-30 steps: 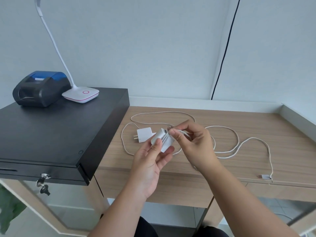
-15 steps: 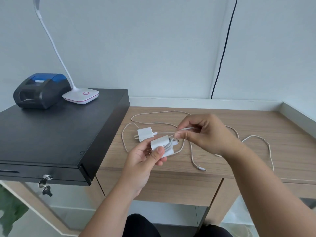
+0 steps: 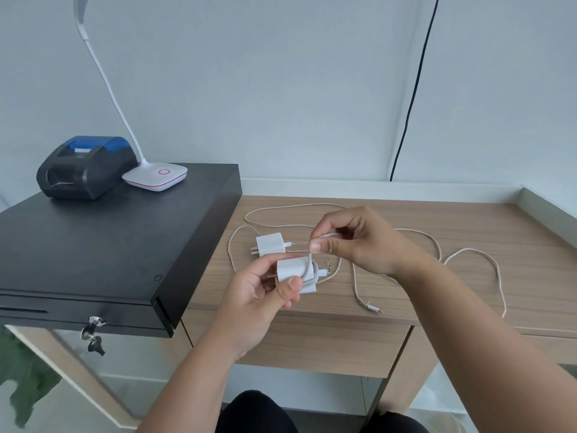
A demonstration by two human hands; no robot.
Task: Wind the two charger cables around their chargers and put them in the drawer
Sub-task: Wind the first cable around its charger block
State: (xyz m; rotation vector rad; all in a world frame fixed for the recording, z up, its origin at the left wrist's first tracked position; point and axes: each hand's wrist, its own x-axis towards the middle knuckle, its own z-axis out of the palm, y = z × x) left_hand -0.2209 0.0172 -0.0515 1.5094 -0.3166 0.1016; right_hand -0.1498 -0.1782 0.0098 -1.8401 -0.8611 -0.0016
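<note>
Nearest, the left hand (image 3: pixel 265 292) grips one charger (image 3: pixel 295 271) above the tabletop (image 3: pixel 468 292) edge, thumb pressed on its lower face and fingers curled behind it; a few turns of white cable (image 3: pixel 359 285) already lie round it. Just beyond, the right hand (image 3: pixel 356 242) pinches that cable between thumb and forefinger, lifting a loop over the block. The charger looks light, hard and smooth, likely to twist in the palm, so it is best held by its flat faces; the cable is thin and limp, best pinched close to the block to keep turns snug. Its free end trails down to a small plug lying on the wood. Behind lies the second charger (image 3: pixel 271 243), its cable (image 3: pixel 468 254) unwound in wide loops. Two chargers, two cables. Left stands a black cash drawer (image 3: pixel 93 245), closed, keys in its lock.
</note>
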